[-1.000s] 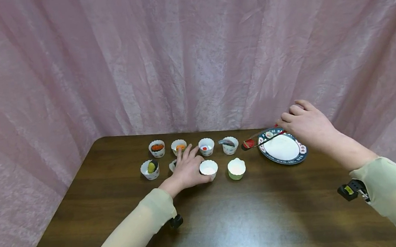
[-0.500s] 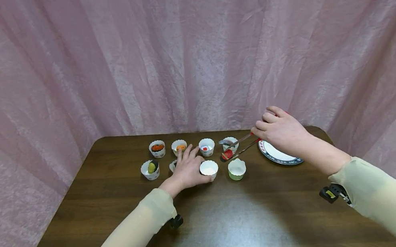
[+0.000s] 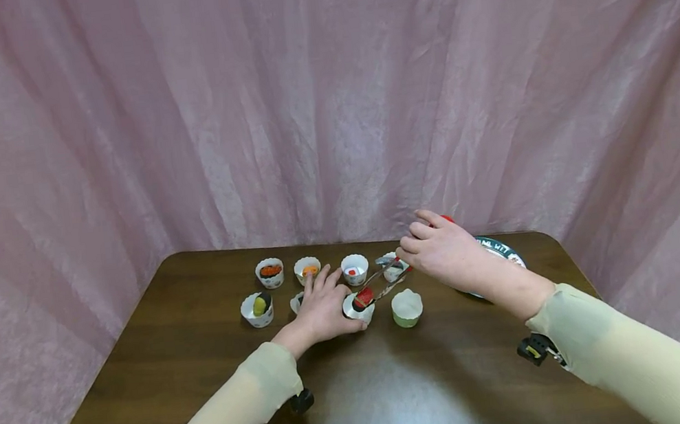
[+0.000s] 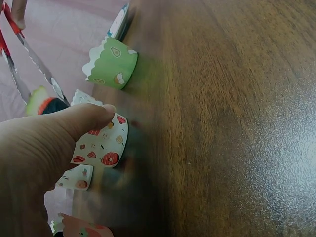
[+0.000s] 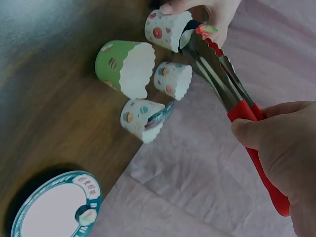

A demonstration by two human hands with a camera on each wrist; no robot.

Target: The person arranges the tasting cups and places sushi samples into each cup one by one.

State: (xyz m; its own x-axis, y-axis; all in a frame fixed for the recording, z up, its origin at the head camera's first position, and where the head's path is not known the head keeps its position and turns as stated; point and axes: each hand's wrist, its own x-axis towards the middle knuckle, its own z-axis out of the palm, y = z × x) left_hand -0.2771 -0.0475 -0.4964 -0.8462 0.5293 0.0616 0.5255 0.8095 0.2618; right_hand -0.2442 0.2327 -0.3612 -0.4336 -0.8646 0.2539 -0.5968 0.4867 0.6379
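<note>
My left hand (image 3: 323,308) grips a white paper cup (image 4: 103,148) with red prints, its thumb against the near side. In my right hand (image 3: 443,249) are metal tongs with red handles (image 5: 247,118). A sushi roll (image 3: 362,299), dark outside with a red topping, is pinched in the tong tips. It hangs at the mouth of the held cup; whether it touches the cup inside cannot be told. A green paper cup (image 3: 407,310) stands right of the held one, below the tongs. Part of another white cup is hidden behind my left hand.
Behind stand white cups holding an orange-topped piece (image 3: 270,271), a yellow-orange piece (image 3: 309,270), a red-dotted white piece (image 3: 352,272) and a silvery piece (image 3: 386,261). At left, a cup has a yellow-green piece (image 3: 259,306). A blue-rimmed plate (image 5: 47,212) bears one small roll (image 5: 86,216).
My right hand has swung left from over the plate, carrying the sushi roll in the tongs past the green cup to the held cup. The left hand keeps its grip in place.
</note>
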